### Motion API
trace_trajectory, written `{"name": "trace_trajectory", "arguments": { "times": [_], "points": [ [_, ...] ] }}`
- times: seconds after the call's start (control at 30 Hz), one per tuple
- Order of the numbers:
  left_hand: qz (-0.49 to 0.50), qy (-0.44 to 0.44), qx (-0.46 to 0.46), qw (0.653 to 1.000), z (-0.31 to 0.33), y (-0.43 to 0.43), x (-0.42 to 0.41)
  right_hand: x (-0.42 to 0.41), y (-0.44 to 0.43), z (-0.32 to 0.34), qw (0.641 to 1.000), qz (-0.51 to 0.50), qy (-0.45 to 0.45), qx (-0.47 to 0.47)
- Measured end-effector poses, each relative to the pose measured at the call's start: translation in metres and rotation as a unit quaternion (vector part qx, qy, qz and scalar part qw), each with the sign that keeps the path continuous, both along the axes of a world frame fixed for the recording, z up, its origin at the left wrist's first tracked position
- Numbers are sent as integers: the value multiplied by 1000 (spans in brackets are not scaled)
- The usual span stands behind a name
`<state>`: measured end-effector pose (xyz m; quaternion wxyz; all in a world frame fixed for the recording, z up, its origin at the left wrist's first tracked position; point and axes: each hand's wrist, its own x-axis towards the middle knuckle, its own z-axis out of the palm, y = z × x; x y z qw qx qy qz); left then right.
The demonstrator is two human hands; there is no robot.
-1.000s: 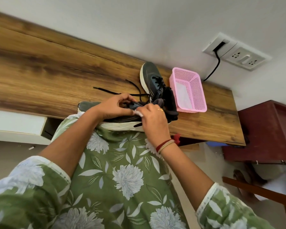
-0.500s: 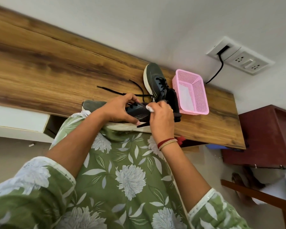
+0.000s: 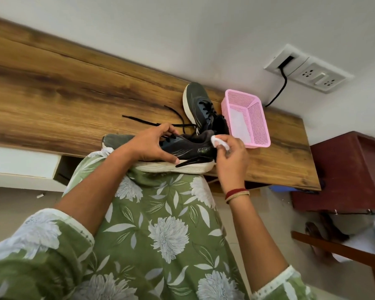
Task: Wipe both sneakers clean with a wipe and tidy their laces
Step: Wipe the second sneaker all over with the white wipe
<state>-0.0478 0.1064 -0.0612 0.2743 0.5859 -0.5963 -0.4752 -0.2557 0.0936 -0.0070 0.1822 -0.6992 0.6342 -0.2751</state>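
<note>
We see a room in a home: a wooden desk (image 3: 52,87) against a white wall (image 3: 182,29), a socket panel (image 3: 307,72) with a plugged cable (image 3: 283,87), a pink plastic basket (image 3: 258,122), a red cabinet (image 3: 344,169).

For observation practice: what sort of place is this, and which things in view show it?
Probably a room in a home: a wooden desk against the wall, a wall socket panel with a cable plugged in, and a pink basket.

Bright, even daylight with soft shadows and no glare. Wide-angle distortion bends the edges. The lower corners are blurred.
</note>
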Motion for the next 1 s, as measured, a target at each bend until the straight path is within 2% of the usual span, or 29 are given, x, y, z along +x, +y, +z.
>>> {"name": "trace_trajectory", "arguments": {
  "times": [0.2,0.37,0.53,0.6,0.7,0.8,0.9,0.93,0.97,1.0],
  "points": [
    [6,-17,-17,1000,0,0,-3,48,14,-21,972,173,153,-45],
    [8,-38,-31,999,3,3,-5,57,12,-22,945,209,239,-83],
    [0,-104,-67,992,0,4,-7,21,4,-12,975,100,189,-66],
    [0,-127,-91,988,1,5,-9,19,4,-14,982,88,160,-49],
    [3,-132,-109,985,3,8,-11,28,3,-18,978,129,158,-54],
    [5,-123,-110,986,3,9,-11,48,7,-21,966,159,196,-47],
    [3,-105,-103,989,1,9,-8,62,13,-20,950,228,216,-6],
    [3,-98,-102,990,0,9,-8,62,15,-18,950,243,195,0],
    [5,-92,-101,991,0,9,-6,61,18,-16,961,243,133,15],
    [7,-89,-100,991,0,8,-6,57,21,-11,975,217,29,45]
  ]
}}
